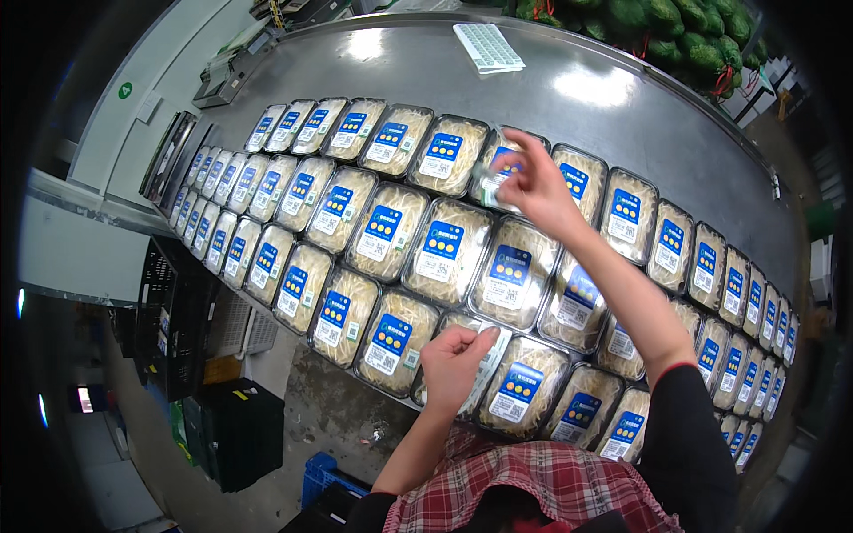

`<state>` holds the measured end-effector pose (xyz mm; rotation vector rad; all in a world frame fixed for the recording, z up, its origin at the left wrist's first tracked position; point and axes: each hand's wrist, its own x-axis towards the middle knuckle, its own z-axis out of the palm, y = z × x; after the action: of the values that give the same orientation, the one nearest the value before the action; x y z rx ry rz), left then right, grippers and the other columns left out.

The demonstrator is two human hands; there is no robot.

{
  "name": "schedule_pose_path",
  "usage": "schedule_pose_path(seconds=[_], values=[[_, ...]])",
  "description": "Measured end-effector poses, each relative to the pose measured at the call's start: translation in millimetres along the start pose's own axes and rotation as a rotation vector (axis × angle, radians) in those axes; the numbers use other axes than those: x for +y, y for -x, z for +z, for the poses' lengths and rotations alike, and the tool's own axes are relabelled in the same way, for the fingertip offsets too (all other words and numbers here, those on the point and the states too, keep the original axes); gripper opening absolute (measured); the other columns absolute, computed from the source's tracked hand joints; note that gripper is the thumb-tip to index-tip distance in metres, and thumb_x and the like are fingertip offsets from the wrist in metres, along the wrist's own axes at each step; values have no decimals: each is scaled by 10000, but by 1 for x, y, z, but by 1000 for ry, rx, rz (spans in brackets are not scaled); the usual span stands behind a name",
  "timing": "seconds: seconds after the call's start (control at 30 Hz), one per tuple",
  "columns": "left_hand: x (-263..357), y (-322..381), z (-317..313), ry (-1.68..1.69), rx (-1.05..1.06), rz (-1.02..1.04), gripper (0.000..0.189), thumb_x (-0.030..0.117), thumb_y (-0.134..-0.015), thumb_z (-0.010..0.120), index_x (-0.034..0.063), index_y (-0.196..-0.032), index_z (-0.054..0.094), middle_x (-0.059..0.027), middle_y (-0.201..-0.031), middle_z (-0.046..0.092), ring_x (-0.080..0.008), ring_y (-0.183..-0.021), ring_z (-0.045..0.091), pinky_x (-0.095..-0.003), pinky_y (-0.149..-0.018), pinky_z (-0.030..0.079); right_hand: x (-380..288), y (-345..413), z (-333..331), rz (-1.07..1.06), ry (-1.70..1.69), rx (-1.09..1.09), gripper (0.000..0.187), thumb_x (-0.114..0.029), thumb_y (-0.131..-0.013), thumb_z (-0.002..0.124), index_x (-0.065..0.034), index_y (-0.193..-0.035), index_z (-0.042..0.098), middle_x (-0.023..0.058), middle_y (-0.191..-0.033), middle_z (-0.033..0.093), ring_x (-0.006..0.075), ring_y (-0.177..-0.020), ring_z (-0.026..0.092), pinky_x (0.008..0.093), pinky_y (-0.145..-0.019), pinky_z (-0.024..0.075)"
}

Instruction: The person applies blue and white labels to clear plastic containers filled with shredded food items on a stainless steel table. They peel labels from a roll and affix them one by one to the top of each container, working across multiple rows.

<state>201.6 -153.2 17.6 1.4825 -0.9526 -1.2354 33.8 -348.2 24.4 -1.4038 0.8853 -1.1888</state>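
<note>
My left hand (456,365) pinches a sheet of small green-and-white stickers (492,356) between thumb and fingers, over a tray of sprouts in the nearest row. Farther out, my right hand (533,183) is above a sprout tray (501,174) in the far row. At its fingertips is a blurred pale green-and-white sticker (490,193). Around both hands stand rows of clear-lidded plastic trays of bean sprouts (448,250), each with a blue-and-white label. Trays on the left, such as one sprout tray (388,223), also bear a small green-and-white code sticker. My right forearm hides parts of several trays.
The trays stand on a metal table (413,60), where a folded stack of sticker sheets (488,48) lies toward the far edge. Net bags of green produce (666,33) are beyond it. Black crates (174,313) and a dark green bin (233,426) stand on the left; a blue crate (321,476) is below.
</note>
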Motion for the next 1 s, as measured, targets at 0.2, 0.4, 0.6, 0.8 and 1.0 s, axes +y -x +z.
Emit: schedule_pose_path(seconds=[0.2, 0.4, 0.6, 0.8, 1.0], values=[[4, -26, -20, 89, -115, 16, 184, 8, -816, 739, 10, -680, 614, 63, -638, 551, 15, -571, 425, -179, -492, 312, 46, -112, 0, -73, 740, -333, 837, 144, -722, 575, -172, -1444, 295, 149, -1205, 483, 217, -851, 609, 302, -747, 517], [1, -41, -33, 137, -165, 11, 167, -5, -810, 740, -7, -690, 623, 48, -652, 554, 4, -584, 437, -186, -501, 326, 93, -138, 8, -215, 1108, -541, 957, 142, -641, 586, -209, -1468, 255, 212, -1238, 477, 408, -1048, 562, 451, -864, 493], [-3, -47, -30, 146, -207, 45, 190, 37, -796, 768, -13, -687, 621, 23, -668, 543, -14, -579, 426, -206, -502, 323, 69, -135, 3, -246, 1298, -344, 887, 42, -721, 655, -221, -1469, 257, 161, -1272, 482, 380, -1017, 589, 423, -835, 512], [8, -39, -23, 105, -226, 112, 156, -51, -780, 740, -30, -691, 614, 2, -691, 567, -22, -605, 462, -199, -515, 336, 63, -86, -56, 173, 533, -64, 453, -68, -798, 659, -48, -1228, 519, 73, -767, 630, 211, -725, 613, 368, -714, 486], [0, -16, -16, 89, -225, 83, 153, -24, -774, 753, -27, -698, 620, 0, -702, 581, -31, -604, 463, -207, -520, 345, 61, -62, -82, 48, 1111, -455, 487, -91, -780, 597, -89, -1253, 481, 108, -846, 622, 278, -825, 612, 402, -803, 454]])
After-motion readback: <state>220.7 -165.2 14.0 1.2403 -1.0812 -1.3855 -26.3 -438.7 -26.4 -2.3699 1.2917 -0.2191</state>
